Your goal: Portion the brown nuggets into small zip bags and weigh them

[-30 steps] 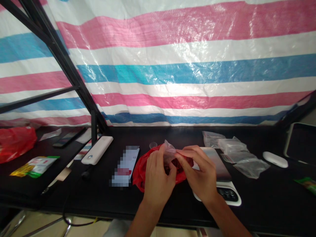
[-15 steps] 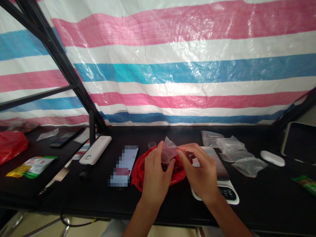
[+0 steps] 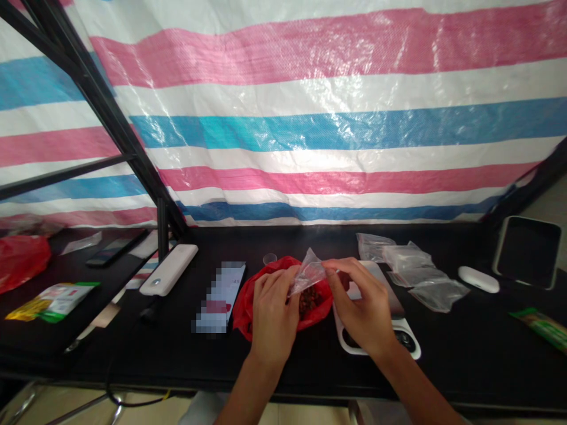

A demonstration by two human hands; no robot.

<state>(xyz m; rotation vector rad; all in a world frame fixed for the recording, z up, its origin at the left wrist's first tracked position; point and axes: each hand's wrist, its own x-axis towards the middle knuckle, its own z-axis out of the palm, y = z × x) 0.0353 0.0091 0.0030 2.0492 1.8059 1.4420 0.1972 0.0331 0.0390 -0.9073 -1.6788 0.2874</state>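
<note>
**Clear plastic bag (image 3: 309,273) held between left hand (image 3: 275,313) and right hand (image 3: 361,307), above open red bag (image 3: 244,307)**

Far left, on black table (image 3: 469,351): crumpled red plastic bundle (image 3: 22,262); yellow, white and green packet (image 3: 53,301); small clear pouch (image 3: 82,243); dark flat device (image 3: 116,248).

Next: white power bank (image 3: 170,270), lying at a slant; phone (image 3: 221,298), screen pixelated, just beside the open red bag.

Centre left: left hand over the red bag, back upward, fingers curved and closed on the left edge of the clear bag, thumb lower. Forearm rising from the bottom edge, angled inward. Small clear round piece (image 3: 269,258) behind the red bag.

Centre: clear bag, tilted, one corner pointing up, between both sets of fingertips. Below: dark reddish-brown pieces (image 3: 309,302) inside the red bag.

Centre right: right hand, thumb and forefinger pinched on the right edge of the clear bag; wrist bent inward, forearm slanting from lower right, partly covering white scale (image 3: 396,301) with metal plate.

Right: overlapping clear bags (image 3: 414,271); white oval case (image 3: 478,280); upright pale-framed dark screen (image 3: 528,252); green packet (image 3: 543,327).
</note>
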